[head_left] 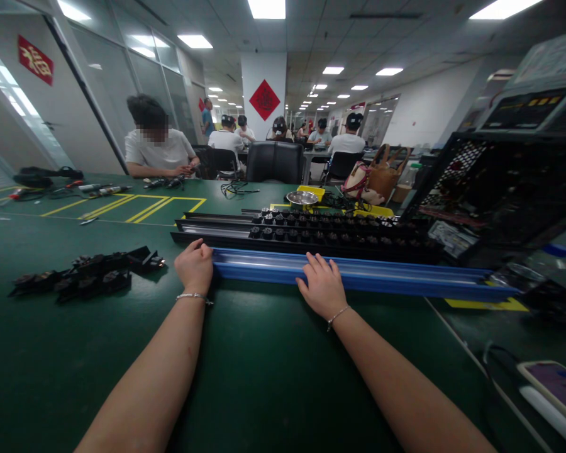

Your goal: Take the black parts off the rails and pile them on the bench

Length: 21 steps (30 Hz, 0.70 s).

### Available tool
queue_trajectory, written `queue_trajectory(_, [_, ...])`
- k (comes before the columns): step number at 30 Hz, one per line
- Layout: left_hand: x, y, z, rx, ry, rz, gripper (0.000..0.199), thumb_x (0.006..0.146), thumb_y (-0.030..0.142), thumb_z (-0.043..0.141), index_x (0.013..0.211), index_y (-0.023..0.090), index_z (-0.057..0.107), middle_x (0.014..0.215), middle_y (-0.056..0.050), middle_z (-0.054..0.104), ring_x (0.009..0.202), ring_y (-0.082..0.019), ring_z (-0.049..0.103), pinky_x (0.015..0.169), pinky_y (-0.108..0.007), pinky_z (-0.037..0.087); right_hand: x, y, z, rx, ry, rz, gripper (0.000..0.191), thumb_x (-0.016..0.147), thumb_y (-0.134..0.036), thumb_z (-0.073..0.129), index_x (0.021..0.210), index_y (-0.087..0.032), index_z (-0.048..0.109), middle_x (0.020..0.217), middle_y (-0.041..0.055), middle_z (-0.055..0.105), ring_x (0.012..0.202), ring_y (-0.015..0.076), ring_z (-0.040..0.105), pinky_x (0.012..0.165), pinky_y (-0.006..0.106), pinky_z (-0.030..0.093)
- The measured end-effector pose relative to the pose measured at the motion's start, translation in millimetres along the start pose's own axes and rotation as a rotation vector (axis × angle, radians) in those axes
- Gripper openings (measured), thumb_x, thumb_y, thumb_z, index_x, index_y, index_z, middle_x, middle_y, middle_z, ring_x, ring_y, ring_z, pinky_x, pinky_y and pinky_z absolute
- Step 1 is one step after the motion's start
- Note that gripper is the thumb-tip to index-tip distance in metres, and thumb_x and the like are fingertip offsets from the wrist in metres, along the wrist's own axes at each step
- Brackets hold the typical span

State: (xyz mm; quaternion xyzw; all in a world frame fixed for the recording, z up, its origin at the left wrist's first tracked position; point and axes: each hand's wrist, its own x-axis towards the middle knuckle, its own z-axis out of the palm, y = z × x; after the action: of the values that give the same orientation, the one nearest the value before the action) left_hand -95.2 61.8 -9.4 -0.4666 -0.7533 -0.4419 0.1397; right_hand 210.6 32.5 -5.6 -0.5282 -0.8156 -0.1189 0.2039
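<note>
A long blue channel-shaped strip [268,267] lies across the green table in front of me, shiny along its inside. My left hand [194,267] is closed around its left end. On its middle rests my right hand [321,280], with the fingers stretched out and slightly apart over the trough. Just behind, black strips [226,238] run parallel, and several round black pieces [279,234] sit in rows along them. Left of my left hand lies a loose group of black parts [94,274] with small metal bits.
An opened computer case [495,182] stands at the right, near the strip's right end. A metal bowl [302,198] and yellow trays [375,211] are behind the strips. A phone [554,384] lies front right. Tools [99,189] lie back left, and a person [155,145] sits across.
</note>
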Motion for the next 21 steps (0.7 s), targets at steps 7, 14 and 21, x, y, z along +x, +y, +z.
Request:
queue_trajectory(7, [3.2,-1.1,-2.8,-0.035,-0.039,-0.070,0.041,0.080,0.027,0.035,0.069,0.016,0.073,0.108,-0.007,0.069,0.104,-0.022,0.060,0.093,-0.034,0.043,0.0,0.2,0.1,-0.009,-0.003,0.002,0.028,0.086,-0.035,0.046,0.102,-0.017,0.061,0.139,0.0102,0.046,0.129,0.0294,0.038,0.104,0.050,0.025])
queue_trajectory(14, [2.8,-0.3,-4.1,-0.058,-0.021,-0.057,0.039,0.080,0.026,0.036,0.066,0.019,0.072,0.103,-0.005,0.070,0.104,-0.021,0.060,0.093,-0.034,0.044,-0.5,-0.4,-0.7,-0.005,0.008,-0.001,0.028,0.086,-0.035,0.046,0.101,-0.017,0.061,0.139,0.0105,0.046,0.128,0.0297,0.039,0.104,0.050,0.026])
queue_trajectory(21, [5.2,-6.1,-1.2,-0.057,0.007,-0.050,0.039,0.081,0.026,0.035,0.067,0.019,0.070,0.100,-0.005,0.070,0.102,-0.019,0.060,0.093,-0.031,0.044,-0.1,-0.1,-0.2,-0.002,0.006,-0.001,0.028,0.086,-0.036,0.046,0.101,-0.018,0.062,0.139,0.0105,0.047,0.128,0.0295,0.039,0.104,0.050,0.026])
